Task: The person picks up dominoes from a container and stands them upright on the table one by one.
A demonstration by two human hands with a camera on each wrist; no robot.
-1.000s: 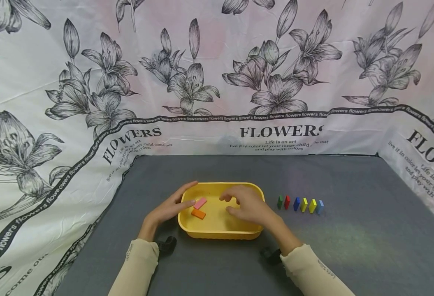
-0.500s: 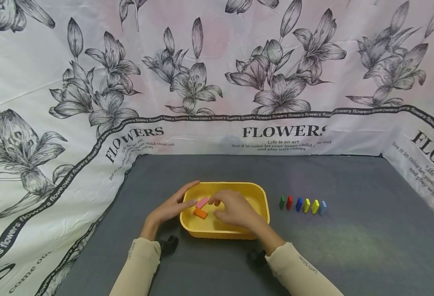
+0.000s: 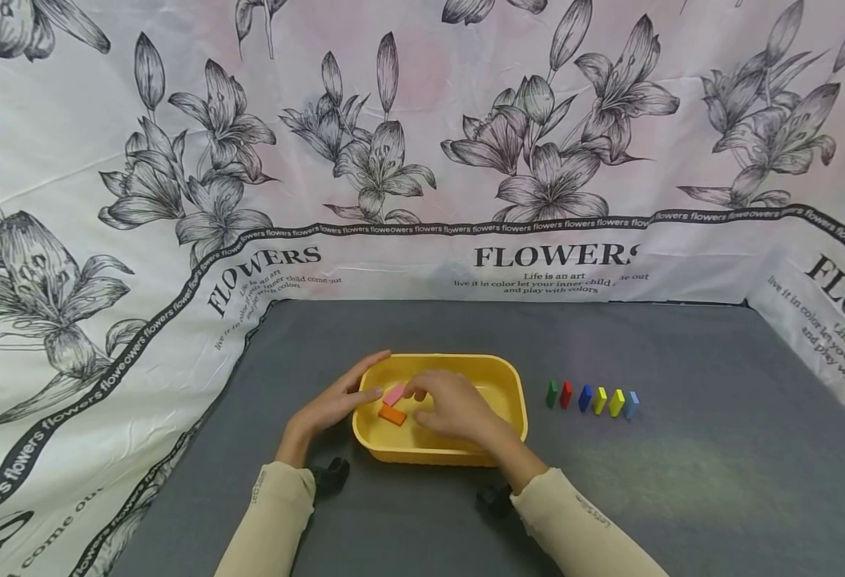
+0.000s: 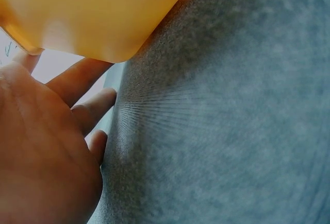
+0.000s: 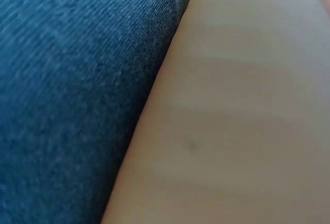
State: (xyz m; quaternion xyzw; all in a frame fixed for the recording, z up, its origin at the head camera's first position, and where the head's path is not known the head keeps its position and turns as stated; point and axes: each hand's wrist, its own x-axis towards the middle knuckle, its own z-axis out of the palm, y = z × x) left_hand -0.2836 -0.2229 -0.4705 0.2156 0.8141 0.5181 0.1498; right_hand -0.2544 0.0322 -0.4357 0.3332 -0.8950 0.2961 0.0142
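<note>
A yellow plastic tub (image 3: 432, 455) sits on the grey tabletop, with a pink block (image 3: 394, 395) and an orange block (image 3: 392, 414) lying flat on its floor near the left end. At that end my left hand (image 3: 331, 405) holds the wall, thumb over the rim and fingers outside. The left wrist view has the left hand (image 4: 46, 152) with fingers spread against the tub's outer side (image 4: 98, 18). My right hand (image 3: 451, 405) reaches inside, index fingertip right beside the pink block and thumb apart from it; its palm side is hidden. The right wrist view is mostly filled by the tub's outer wall (image 5: 232, 121).
To the right of the tub, a row of small blocks stands on end: green (image 3: 553, 393), red (image 3: 566, 393), dark blue (image 3: 585, 398), two yellow (image 3: 616, 402) and light blue (image 3: 632, 405). A flower-printed cloth (image 3: 393, 272) borders the table at the back and sides.
My right hand has moved left inside the tub, up to the pink block. My left hand keeps its place on the tub's left wall. The whole head view has shifted slightly.
</note>
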